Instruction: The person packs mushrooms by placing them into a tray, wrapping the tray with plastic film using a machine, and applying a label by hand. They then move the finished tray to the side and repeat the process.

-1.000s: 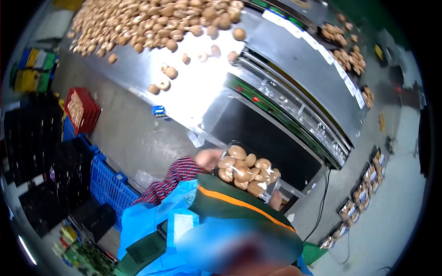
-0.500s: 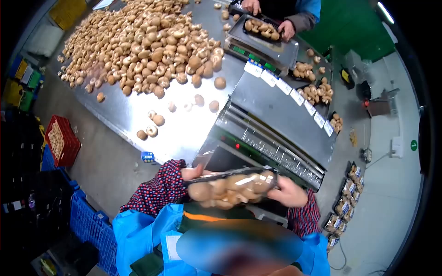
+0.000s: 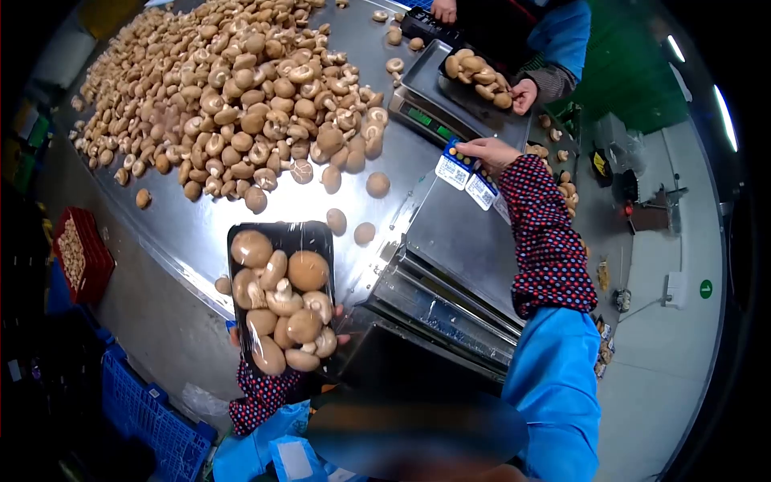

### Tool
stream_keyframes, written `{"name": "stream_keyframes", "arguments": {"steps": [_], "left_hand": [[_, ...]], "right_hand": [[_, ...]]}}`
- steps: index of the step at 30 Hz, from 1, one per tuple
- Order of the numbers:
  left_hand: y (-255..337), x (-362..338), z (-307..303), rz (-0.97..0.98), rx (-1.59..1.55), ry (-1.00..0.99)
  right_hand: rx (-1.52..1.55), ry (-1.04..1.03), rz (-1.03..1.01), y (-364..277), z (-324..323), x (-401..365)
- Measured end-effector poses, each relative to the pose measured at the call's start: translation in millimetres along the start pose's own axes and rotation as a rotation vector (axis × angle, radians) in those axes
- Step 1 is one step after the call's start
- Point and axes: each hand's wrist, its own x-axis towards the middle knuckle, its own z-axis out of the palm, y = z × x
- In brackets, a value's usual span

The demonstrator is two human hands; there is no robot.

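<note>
My left hand grips a black tray of mushrooms from underneath, with only some fingertips showing at its sides. Clear film over the tray shines, and the tray is tilted so that its contents face me. Stretched far forward, my right hand pinches the top of a blue-and-white label at the far edge of a metal wrapping machine. Beside it hangs another label, and my wrist and sleeve cover part of the row.
A large heap of loose mushrooms covers the steel table. Across from me, a co-worker's hand touches a mushroom tray above a weighing scale. A red crate and blue crate stand at left.
The wrapped tray has moved left and turned upright toward me, now in my left hand alone. My right hand has left it and reached forward to the labels.
</note>
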Motion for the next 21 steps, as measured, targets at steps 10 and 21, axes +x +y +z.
{"name": "stream_keyframes", "arguments": {"steps": [10, 21], "left_hand": [[-25.5, 21.4, 41.5, 0.05, 0.265, 0.164], [-144.8, -19.5, 68.7, -0.349, 0.213, 0.031]], "right_hand": [[-0.141, 0.619, -1.181, -64.5, 155.3, -286.9], [-0.115, 1.111, -0.935, 15.6, 205.6, -315.2]]}}
